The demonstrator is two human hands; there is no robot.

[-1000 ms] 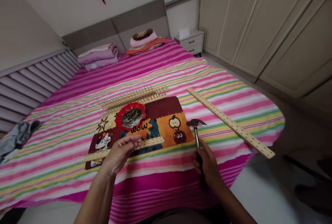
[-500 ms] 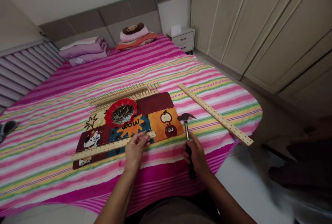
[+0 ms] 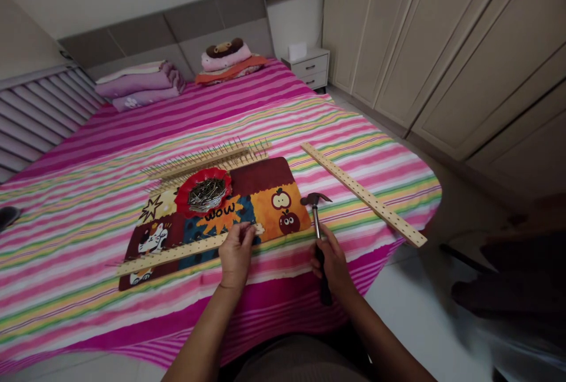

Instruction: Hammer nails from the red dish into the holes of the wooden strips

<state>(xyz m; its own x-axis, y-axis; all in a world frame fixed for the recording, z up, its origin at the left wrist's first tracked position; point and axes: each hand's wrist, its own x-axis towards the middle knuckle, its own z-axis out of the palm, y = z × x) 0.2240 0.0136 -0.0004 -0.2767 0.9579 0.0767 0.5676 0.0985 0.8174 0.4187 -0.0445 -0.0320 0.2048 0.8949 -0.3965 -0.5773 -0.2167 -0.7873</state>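
My right hand is wrapped round the dark handle of a claw hammer, its head pointing away from me. Over the right part of a wooden strip, my left hand has its thumb and fingertips pinched together; whatever is between them is too small to make out. That strip has rows of holes, with nails standing in its left part, and lies across a patterned mat. Behind it on the mat sits a red scalloped bowl full of loose nails.
Beyond the mat lie wooden strips bristling with nails. Another strip with holes rests diagonally on the striped bedspread at right. Folded bedding is stacked by the headboard. A wardrobe stands along the right.
My left hand has shifted slightly right along the strip, and its fingers have turned more upright in their pinch. My right hand still holds the hammer in about the same place.
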